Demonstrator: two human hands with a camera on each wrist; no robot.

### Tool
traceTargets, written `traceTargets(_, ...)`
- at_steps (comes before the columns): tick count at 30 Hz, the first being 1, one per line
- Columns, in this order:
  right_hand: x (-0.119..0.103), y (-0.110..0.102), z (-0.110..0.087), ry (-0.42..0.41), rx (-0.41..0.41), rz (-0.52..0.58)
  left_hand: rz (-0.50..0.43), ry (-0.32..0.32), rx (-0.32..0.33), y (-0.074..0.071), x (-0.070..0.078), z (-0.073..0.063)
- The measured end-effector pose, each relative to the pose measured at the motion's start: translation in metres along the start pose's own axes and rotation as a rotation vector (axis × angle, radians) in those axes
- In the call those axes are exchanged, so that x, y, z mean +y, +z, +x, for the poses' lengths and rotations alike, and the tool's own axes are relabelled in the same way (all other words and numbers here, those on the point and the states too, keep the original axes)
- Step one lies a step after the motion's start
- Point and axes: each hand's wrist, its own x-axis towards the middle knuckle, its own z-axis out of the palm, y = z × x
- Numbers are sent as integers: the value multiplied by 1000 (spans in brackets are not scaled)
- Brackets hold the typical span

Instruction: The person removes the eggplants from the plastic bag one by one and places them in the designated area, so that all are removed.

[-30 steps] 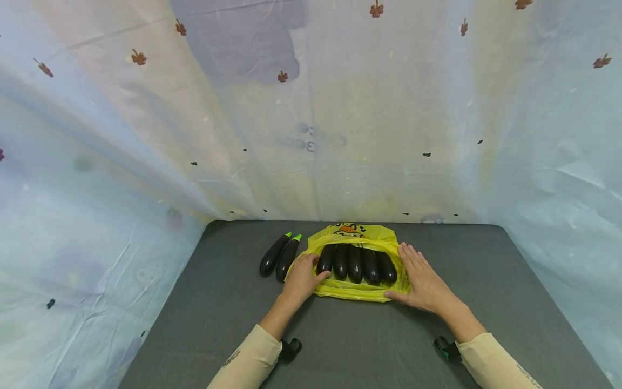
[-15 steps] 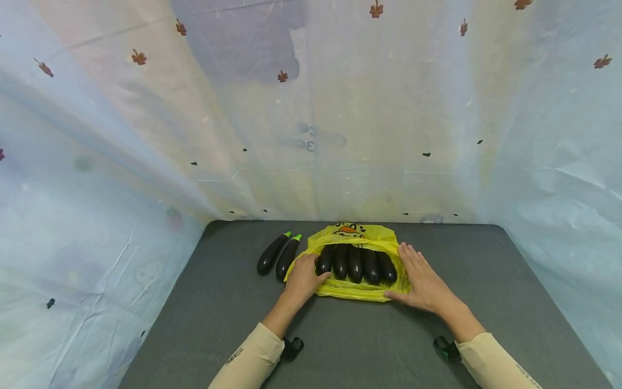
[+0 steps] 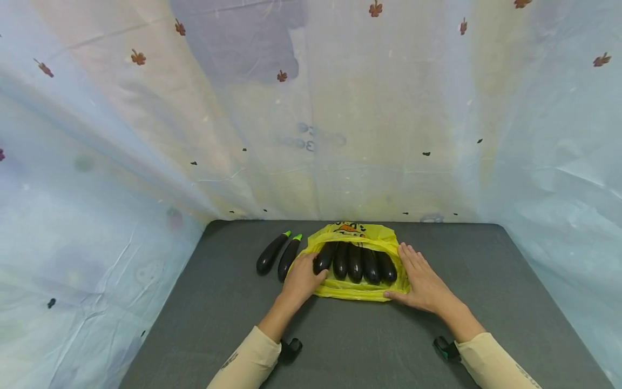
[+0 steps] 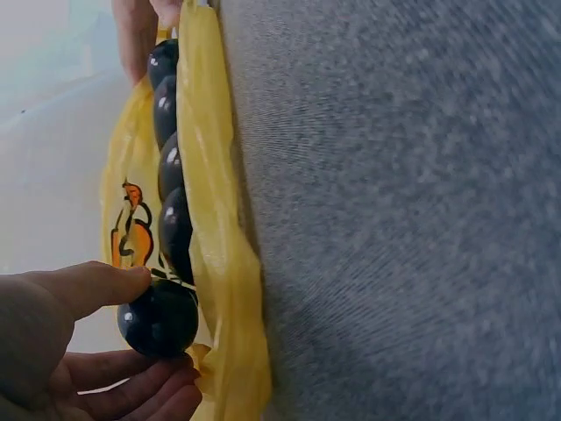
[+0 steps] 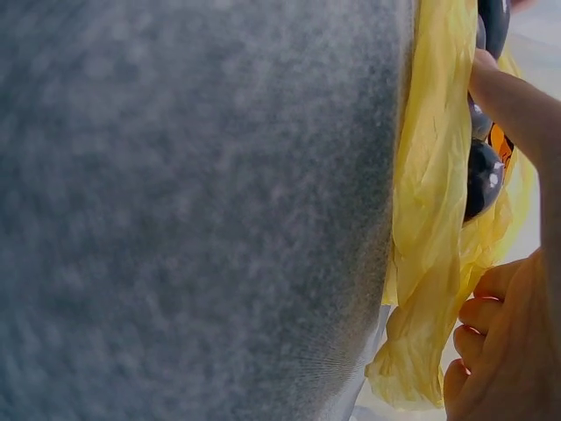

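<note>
A yellow plastic bag [image 3: 350,293] lies with its mouth facing me, and several dark eggplants [image 3: 355,265] sit side by side inside. My left hand [image 3: 300,278] is at the bag's left end, holding the leftmost eggplant [image 4: 159,320] between thumb and fingers; in the left wrist view its rounded end shows between them. My right hand [image 3: 425,283] rests against the bag's right side with its fingers extended. In the right wrist view the thumb [image 5: 517,101] reaches over the bag's near edge. The eggplants' far ends are hidden by the bag.
Two more eggplants [image 3: 272,254] with green stems lie on the grey table [image 3: 359,346], left of the bag. A patterned plastic sheet [image 3: 359,135] hangs behind the table and along both sides.
The leftmost eggplant in the bag has shifted slightly left and now slants, with my left hand on it. My right hand stays in place. One loose eggplant outside has rolled slightly left.
</note>
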Motion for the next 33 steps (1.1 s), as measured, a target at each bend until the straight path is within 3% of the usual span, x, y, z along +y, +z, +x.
traceTargets(16,0,-2,0,6,-19,17,-42,19,-22,-29,-3,-25)
traceTargets(25,-1,-3,0,-8,2,12,-19,33,-12,-39,-18,-38)
traceTargets(33,-1,-1,0,-17,19,17,-62,29,-23,-52,-30,-47)
